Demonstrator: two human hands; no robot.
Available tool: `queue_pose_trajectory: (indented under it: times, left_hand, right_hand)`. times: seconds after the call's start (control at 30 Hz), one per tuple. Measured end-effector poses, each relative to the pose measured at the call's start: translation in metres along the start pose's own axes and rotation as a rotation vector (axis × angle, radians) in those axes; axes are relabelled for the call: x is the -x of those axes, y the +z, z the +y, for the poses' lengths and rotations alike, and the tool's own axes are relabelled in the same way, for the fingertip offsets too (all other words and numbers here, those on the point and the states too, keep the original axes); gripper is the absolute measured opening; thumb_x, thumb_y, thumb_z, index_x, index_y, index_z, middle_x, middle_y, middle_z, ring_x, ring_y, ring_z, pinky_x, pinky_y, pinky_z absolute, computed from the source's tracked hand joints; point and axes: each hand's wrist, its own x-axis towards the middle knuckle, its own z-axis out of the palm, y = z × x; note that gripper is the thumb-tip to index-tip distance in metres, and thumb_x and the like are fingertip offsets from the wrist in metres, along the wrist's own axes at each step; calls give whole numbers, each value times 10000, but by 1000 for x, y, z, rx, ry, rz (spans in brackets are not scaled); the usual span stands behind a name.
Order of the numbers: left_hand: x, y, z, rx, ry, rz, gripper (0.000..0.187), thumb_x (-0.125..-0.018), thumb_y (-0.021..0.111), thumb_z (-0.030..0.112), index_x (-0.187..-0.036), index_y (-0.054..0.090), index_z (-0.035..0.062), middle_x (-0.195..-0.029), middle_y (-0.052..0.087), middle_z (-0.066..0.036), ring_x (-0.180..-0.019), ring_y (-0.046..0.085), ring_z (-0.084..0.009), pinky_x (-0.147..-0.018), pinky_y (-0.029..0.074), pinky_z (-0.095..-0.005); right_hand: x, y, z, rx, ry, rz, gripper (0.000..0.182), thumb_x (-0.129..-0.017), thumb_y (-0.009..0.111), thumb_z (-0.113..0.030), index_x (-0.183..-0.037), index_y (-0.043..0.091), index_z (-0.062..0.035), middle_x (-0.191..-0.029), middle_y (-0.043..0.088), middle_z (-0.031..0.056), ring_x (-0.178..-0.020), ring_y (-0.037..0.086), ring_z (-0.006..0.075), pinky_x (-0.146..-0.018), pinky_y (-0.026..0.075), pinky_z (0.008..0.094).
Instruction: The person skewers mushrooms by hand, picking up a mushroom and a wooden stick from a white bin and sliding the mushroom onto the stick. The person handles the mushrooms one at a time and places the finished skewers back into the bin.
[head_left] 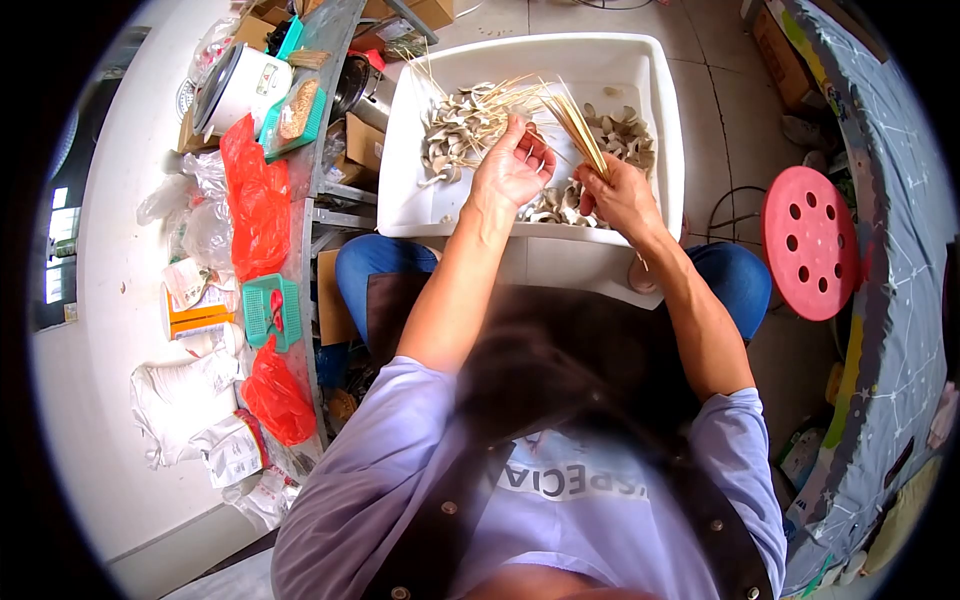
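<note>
A large white tub (pixel 400 205) stands in front of my knees. At its left side lie skewered grey-brown pieces (pixel 455 130), their thin sticks pointing up and right. Loose pieces of the same kind (pixel 625 135) lie in the right part and near the front wall. My right hand (pixel 620 195) is closed round a bundle of thin wooden sticks (pixel 577 125), held over the tub. My left hand (pixel 515 175) is palm up beside the bundle, fingers curled, by the skewered pieces; whether a small piece is at its fingertips is unclear.
A shelf at the left holds a white cooker (pixel 245 90), red plastic bags (pixel 255 205) and a green basket (pixel 272 312). A round red stool (pixel 810 243) stands at the right, beside a grey patterned cloth (pixel 905 250). Cardboard boxes stand near the shelf.
</note>
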Motion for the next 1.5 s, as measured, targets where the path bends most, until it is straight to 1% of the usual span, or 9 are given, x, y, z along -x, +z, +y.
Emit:
queue_pose_trajectory:
  times: [0.27,0.5,0.8,1.1,1.17,1.3,1.37,1.43,1.5]
  left_hand:
    - [-6,2,-16,-16,89,10,246,-769,758,324,-856,598,160,-846,572,32,-805,519,-134,-755,432,-362]
    - [-6,1,-7,-171,225,0,196,-849,685,308,-908,583,151,-852,608,8,-790,543,-133,-743,436,-339]
    - [-9,9,-28,-76,351,161,204,-873,648,315,-944,583,135,-879,601,-6,-803,538,-127,-727,458,-317]
    - [-16,1,-30,-149,264,163,219,-868,649,343,-873,582,134,-836,599,10,-785,533,-127,-717,457,-316]
    - [-18,0,-28,-156,225,177,222,-869,647,347,-860,583,134,-821,600,22,-771,531,-122,-722,456,-317]
    - [-50,-17,10,-13,77,275,214,-902,608,320,-875,592,108,-740,605,7,-596,536,-91,-570,472,-280]
    - [-91,-52,53,1,124,303,224,-902,608,304,-912,595,81,-808,624,-10,-680,563,-122,-655,498,-299]
    - [-105,-62,84,102,295,375,235,-908,592,276,-962,586,47,-831,636,-42,-718,595,-134,-644,508,-299]
    - [-104,-61,87,-163,387,584,212,-913,571,236,-990,580,38,-853,642,-60,-746,613,-147,-636,512,-299]
  right_hand:
    - [-3,12,2,-42,31,29,197,-910,503,-194,-919,614,-32,-575,600,56,-550,560,128,-551,431,296]
    - [-4,9,3,-109,86,-9,211,-913,502,-205,-926,614,-28,-578,592,46,-518,527,115,-508,410,285]
    - [-5,22,9,-238,97,25,189,-919,495,-147,-909,597,12,-575,556,58,-511,516,124,-496,403,291]
    - [-9,21,13,-169,55,14,193,-909,498,-160,-916,592,8,-559,561,65,-505,520,142,-507,412,311]
    - [-12,16,13,-148,65,24,197,-920,501,-174,-937,593,-1,-582,595,77,-551,580,150,-541,450,313]
    - [-27,-6,24,-127,-8,259,197,-938,501,-172,-998,585,-4,-736,659,120,-685,648,151,-601,505,279]
    - [-31,-23,24,-236,-54,349,214,-955,479,-182,-1029,572,-4,-810,666,126,-717,655,170,-623,520,278]
    - [-21,-37,3,-387,22,283,260,-978,441,-212,-1065,543,11,-829,657,144,-726,659,197,-637,537,286]
    - [-17,-40,-4,-506,62,241,282,-987,423,-226,-1073,531,20,-823,652,157,-727,659,202,-633,541,289]
